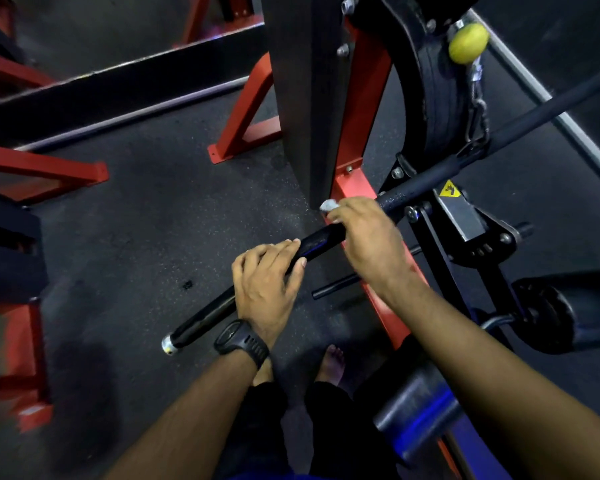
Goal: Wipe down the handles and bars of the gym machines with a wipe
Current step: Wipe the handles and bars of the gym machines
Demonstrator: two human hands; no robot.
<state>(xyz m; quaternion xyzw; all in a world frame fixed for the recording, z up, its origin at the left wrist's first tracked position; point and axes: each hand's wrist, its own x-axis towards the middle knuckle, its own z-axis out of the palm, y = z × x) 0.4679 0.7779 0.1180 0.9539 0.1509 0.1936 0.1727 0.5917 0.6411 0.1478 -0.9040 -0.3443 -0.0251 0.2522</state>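
A long black pull-down bar (321, 241) runs on a slant from near left to far right, its silver end cap (168, 343) at the near left end over the dark speckled rubber floor (146, 216). The left hand (267, 282), with a black watch (241, 342) on its wrist, grips the bar a little way in from that end, fingers curled over the top and thumb along the side. Just beyond it, with a short bare stretch of bar between them, the right hand (368, 237) is wrapped around the bar and holds a small white wipe (329, 205) against it; only a crumpled corner of the wipe shows past the fingertips on the far side. Farther right the bar reaches its middle, where a metal chain (477, 116) rises to a yellow ball stopper (468, 43) beside a black pulley housing (433, 98). Behind the hands stand a dark upright post (309, 98) and the red frame (361, 98) of the machine, whose red base rail passes under the right forearm. A yellow warning sticker (449, 192) sits on a grey bracket to the right of the bar. Near right are black roller pads (413, 410), and the person's bare feet (333, 362) stand on the floor between the forearms. More red and black machine frames (42, 168) fill the left side.
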